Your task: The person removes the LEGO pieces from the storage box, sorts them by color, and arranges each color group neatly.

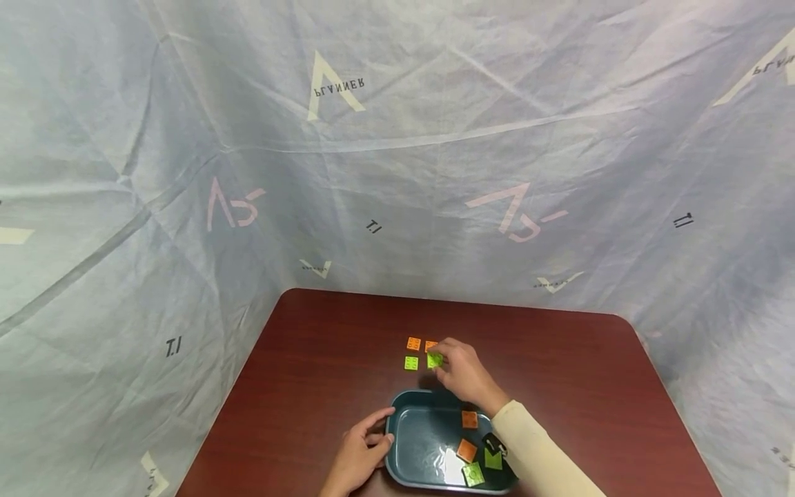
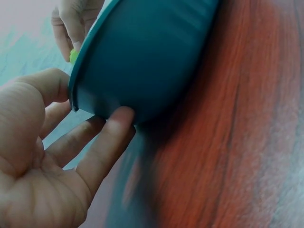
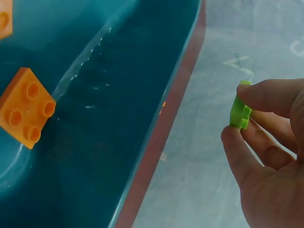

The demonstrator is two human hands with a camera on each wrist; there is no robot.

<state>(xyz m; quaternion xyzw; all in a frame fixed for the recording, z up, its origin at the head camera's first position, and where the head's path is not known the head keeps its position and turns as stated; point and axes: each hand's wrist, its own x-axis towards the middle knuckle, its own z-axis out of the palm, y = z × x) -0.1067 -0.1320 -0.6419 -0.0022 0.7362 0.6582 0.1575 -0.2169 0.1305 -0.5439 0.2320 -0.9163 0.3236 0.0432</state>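
In the head view my right hand (image 1: pixel 462 373) holds a lime-green toy brick (image 1: pixel 435 359) just above the table, beyond the tray. The right wrist view shows this flat studded brick (image 3: pixel 241 107) pinched between thumb and fingertips. Close by on the table lie an orange brick (image 1: pixel 413 344), another orange brick (image 1: pixel 430 346) partly hidden by the right hand, and a green brick (image 1: pixel 411 363). My left hand (image 1: pixel 361 449) grips the left side of a dark teal tray (image 1: pixel 406 476), fingers against its rim and outer wall (image 2: pixel 142 61).
Inside the tray are two orange bricks (image 1: pixel 466 451) and two green bricks (image 1: pixel 473 474), toward its right side. A small black item (image 1: pixel 495 444) beside the right sleeve overlaps the tray. The dark red wooden table (image 1: pixel 323 359) ends at hanging grey printed sheets (image 1: pixel 404 172).
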